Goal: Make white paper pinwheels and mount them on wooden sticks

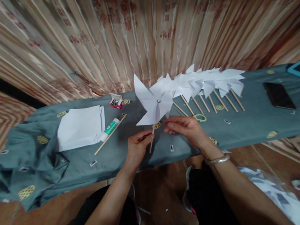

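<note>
striped curtain behind; low bench under a grey-green cloth [239,127]. left hand [138,147] pinches the stick of a white paper pinwheel [153,103], held upright over the cloth. right hand [186,128] hovers beside it, fingers loosely curled, holding nothing. finished pinwheels [209,81] lie in a row to the right; paper stack [80,126], glue tube [109,129] and spare stick [110,134] to the left. step looks like checking the finished wheel; setting it into the row calls for a steady pinch.
</note>
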`<state>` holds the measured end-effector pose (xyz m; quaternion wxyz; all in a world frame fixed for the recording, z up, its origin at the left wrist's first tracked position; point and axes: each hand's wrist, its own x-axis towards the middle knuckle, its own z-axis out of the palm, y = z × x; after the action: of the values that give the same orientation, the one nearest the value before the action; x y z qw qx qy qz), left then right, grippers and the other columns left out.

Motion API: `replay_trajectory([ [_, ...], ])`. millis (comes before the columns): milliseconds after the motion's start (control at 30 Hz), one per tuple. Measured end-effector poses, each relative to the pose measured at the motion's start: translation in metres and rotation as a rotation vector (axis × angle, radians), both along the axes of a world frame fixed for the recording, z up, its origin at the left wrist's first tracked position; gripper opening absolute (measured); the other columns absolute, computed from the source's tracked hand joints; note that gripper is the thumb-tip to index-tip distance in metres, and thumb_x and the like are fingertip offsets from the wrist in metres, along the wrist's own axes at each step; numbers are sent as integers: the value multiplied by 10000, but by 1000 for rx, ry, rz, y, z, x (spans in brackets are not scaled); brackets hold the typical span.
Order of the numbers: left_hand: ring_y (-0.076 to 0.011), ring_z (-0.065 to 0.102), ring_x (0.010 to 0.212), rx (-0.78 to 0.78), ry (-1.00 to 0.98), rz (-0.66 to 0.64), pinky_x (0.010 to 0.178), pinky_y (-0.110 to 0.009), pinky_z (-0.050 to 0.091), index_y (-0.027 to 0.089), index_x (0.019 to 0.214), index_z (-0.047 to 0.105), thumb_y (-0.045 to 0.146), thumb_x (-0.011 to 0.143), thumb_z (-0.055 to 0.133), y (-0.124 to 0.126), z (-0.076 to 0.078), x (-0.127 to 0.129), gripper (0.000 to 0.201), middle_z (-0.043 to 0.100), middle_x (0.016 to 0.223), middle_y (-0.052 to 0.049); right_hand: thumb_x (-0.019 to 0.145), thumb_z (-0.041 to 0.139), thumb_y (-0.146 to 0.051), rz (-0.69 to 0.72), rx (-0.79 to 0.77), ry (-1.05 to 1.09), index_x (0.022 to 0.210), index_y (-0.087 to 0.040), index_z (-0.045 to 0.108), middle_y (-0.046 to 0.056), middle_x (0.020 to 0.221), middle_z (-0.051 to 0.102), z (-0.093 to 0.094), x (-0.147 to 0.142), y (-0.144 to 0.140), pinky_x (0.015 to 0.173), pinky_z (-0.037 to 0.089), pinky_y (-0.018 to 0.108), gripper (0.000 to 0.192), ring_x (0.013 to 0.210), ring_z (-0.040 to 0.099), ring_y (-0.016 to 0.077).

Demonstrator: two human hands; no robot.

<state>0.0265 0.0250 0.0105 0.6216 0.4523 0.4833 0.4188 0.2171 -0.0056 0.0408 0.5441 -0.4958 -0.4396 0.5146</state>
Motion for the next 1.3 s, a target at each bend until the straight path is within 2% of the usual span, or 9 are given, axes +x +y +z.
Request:
replay_trajectory([
  [67,-197,698,741,-12,-2,10,796,-327,542,190,768,803,295,550,831,0,-1,0,244,780,778,-49,677,829,-443,-186,12,-6,827,-234,771,12,689,755,-2,13,4,615,557,291,264,605,661,134],
  [133,-196,698,742,-14,-7,10,792,-325,541,192,763,801,304,540,841,0,-1,0,253,778,776,-48,644,848,-418,-363,33,3,837,-234,763,18,727,763,-7,24,9,662,569,315,280,646,673,145],
  [233,-196,700,744,-10,-12,-7,787,-321,541,193,758,799,316,537,848,0,-1,0,258,779,778,-47,573,883,-393,-468,88,18,887,-237,747,32,870,785,-16,31,15,832,574,369,377,853,714,184],
  [333,-195,699,740,-10,-6,-22,773,-317,542,196,763,800,316,545,837,-1,0,0,252,783,782,-45,572,881,-413,-408,100,-6,945,-255,734,32,950,786,-21,28,16,907,556,388,432,960,708,197],
  [500,-184,689,727,-11,2,-21,742,-297,529,198,783,804,307,564,827,-1,-1,-2,247,780,781,-39,579,879,-444,-339,51,43,926,-262,746,16,843,789,-18,19,15,878,564,361,414,859,721,181],
  [667,-184,691,733,-10,-21,-9,759,-302,532,197,772,801,316,550,836,0,-2,-2,254,782,788,-43,518,913,-446,-355,10,89,863,-254,767,-4,766,781,-13,18,14,718,560,282,421,711,697,143],
  [867,-187,690,718,-35,-25,34,757,-309,538,192,742,797,321,502,847,0,-1,-1,277,781,763,-45,490,918,-460,-328,-46,103,839,-229,768,-11,658,743,-13,13,13,554,473,237,444,573,626,120],
  [1100,-179,686,712,-16,-43,24,741,-296,532,197,743,799,299,525,834,0,-1,-1,243,778,761,-36,462,935,-473,-232,-106,183,802,-224,766,-7,647,737,-6,-1,11,584,499,240,455,590,630,125],
  [1300,-170,674,680,-27,-49,26,710,-285,519,191,752,800,308,519,840,0,-5,0,264,772,740,-33,409,952,-465,-211,-142,227,762,-214,758,-4,653,747,-6,-9,11,592,505,225,474,578,626,107],
])
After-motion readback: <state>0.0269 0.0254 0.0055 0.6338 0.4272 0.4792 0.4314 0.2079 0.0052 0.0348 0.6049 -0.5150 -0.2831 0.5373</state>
